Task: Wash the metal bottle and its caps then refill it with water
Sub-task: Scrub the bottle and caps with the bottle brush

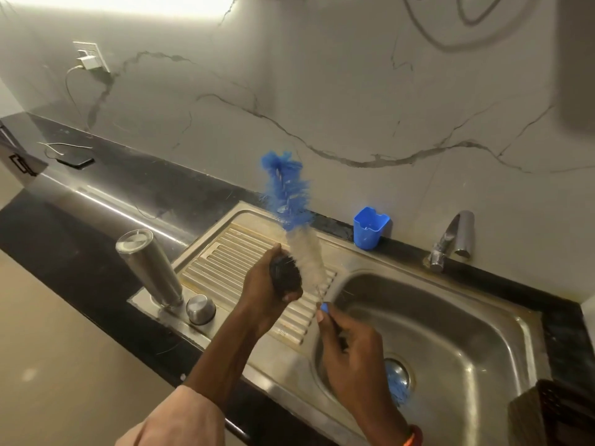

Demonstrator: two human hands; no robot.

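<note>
- The left hand (273, 284) is held over the ribbed drainboard (238, 268) of the steel sink (450, 333); its fingers are curled round a dark round cap (285, 273).
- The right hand (351, 346) is held over the left edge of the sink basin; its fingers pinch the thin handle of a bottle brush (289, 201) near a small blue end piece.
- The brush points up and away from the person, its pale lower bristles just beside the cap and its blue upper bristles in front of the marble wall (354, 91).
- The metal bottle (149, 268) stands mouth-down on the near left corner of the sink surround, base uppermost.
- A rounded metal cap (200, 309) sits just beside the bottle, on its right.
- A blue object (397, 384) lies at the drain of the basin, partly hidden by the right hand; what it is cannot be told.
- A blue plastic cup (370, 228) stands on the back ledge against the wall; a chrome tap (450, 241) stands to its right.
- On the dark tabletop (80, 220) at far left lies a black phone (75, 161) with a white cable; a charger (88, 61) is plugged into the wall socket above.
</note>
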